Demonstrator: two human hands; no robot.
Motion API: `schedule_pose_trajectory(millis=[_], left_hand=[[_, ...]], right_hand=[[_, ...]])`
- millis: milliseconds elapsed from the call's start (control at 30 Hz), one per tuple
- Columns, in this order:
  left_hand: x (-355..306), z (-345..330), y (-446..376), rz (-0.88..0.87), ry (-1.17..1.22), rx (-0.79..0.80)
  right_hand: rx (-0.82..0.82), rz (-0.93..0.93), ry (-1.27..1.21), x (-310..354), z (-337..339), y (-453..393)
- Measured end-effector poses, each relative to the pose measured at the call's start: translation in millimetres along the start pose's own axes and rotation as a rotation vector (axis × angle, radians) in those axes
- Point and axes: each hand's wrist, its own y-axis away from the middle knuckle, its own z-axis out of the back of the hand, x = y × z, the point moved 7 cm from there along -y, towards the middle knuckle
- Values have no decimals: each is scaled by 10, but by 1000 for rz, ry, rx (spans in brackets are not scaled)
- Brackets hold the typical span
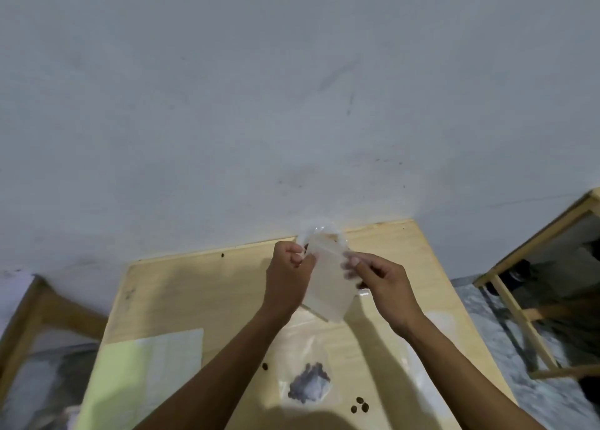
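Over a pale wooden table (194, 287), we hold up a small clear plastic bag (328, 287), pinched at its top edge by both hands. Our left hand (287, 274) is curled tight, its fingers (295, 257) and thumb nipping the bag's upper left corner. Our right hand (380, 280) grips the upper right corner between thumb and forefinger, with the other fingers loosely bent behind. The bag hangs tilted between the two sets of fingertips, its mouth at the fingers and its bottom dropping back toward our wrists, clear of the table. It is too hazy for us to tell whether anything is inside. Just beyond the fingers, some crumpled clear plastic (319, 231) shows against the grey wall (292, 89).

Well below the fingers, between our forearms, a second clear bag (308, 348) lies flat on the table with a clump of dark pieces (310, 386) in it. Three loose dark beans (359, 404) lie just beside that bag on the right-hand side, and a single bean (265, 366) lies on its left. Far to the left of the left fingers and nearer to us, a pale green and white sheet (146, 361) rests on the table. Well off to the right of the right fingers stands a wooden frame (516, 313).
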Motion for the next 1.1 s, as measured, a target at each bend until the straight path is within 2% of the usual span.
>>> schedule_pose_trajectory(millis=[67,133,233,300,567,800,933,1100], left_hand=[[73,-22,38,208,284,91],[43,-25,76,306,494,166],[-65,81,71,271,568,186],[-74,158,41,238,571,174],[-51,225,18,162,536,203],[47,191,9,129,433,135],[50,170,13,169,500,101],[78,202,7,221,512,49]], right_hand=[[67,66,72,81,-200,-41],[179,111,154,132,-407,-65],[316,146,245,181,-640,-78],[344,154,238,210,-729,-102],[255,47,63,190,-815,-169],[130,117,271,90,-790,-191],[32,245,354,188,-776,-152],[33,285,431,173,-827,-160]])
